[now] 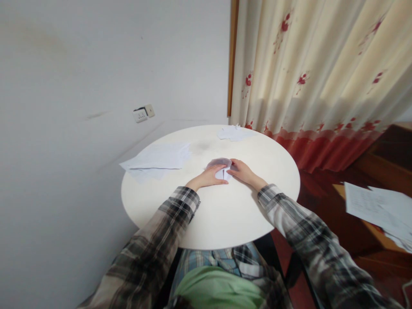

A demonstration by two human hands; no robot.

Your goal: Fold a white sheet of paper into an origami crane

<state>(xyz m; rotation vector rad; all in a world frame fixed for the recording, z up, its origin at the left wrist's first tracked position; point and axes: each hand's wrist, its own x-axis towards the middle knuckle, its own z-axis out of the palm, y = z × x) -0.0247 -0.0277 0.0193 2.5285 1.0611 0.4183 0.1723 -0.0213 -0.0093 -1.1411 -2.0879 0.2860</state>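
Both my hands are around a small folded white paper near the middle of the round white table. My left hand grips it from the left, thumb along the near edge and fingers over the top. From the right, my right hand pinches its other side, fingers curled. A greyish, rounded, see-through-looking part shows behind the white paper; whether it belongs to the same sheet I cannot tell. A dark slit runs down the paper between the hands. My fingers cover its sides.
A stack of white sheets lies at the table's left edge. Torn or crumpled paper is at the back. To the right, more papers rest on a brown wooden piece of furniture. A wall with a socket and a floral curtain stand behind.
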